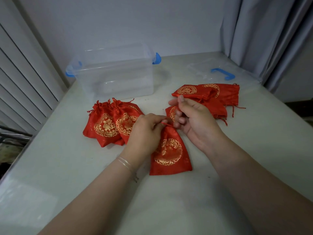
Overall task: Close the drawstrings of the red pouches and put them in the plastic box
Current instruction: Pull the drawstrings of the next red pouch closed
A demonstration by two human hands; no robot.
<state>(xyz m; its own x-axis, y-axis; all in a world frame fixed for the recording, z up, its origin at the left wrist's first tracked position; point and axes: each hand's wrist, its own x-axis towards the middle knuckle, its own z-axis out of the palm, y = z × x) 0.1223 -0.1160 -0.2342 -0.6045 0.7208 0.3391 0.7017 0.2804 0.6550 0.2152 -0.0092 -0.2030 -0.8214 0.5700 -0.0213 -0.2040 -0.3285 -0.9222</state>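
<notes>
A red pouch with a gold emblem [170, 152] lies flat on the table in front of me, its neck gathered. My left hand [146, 131] pinches the red drawstring at the pouch's neck. My right hand [191, 117] hovers just right of the neck with fingers curled; whether it holds a string I cannot tell. To the left lies a pile of pouches with tied necks [111, 122]. Behind my right hand lies a pile of flat pouches [211, 95] with loose strings. The clear plastic box [116, 73] with blue latches stands open at the back left.
The box's clear lid with a blue handle [221, 73] lies at the back right of the white table [67, 167]. A grey curtain [264, 31] hangs at the right, slatted panels [22, 73] at the left.
</notes>
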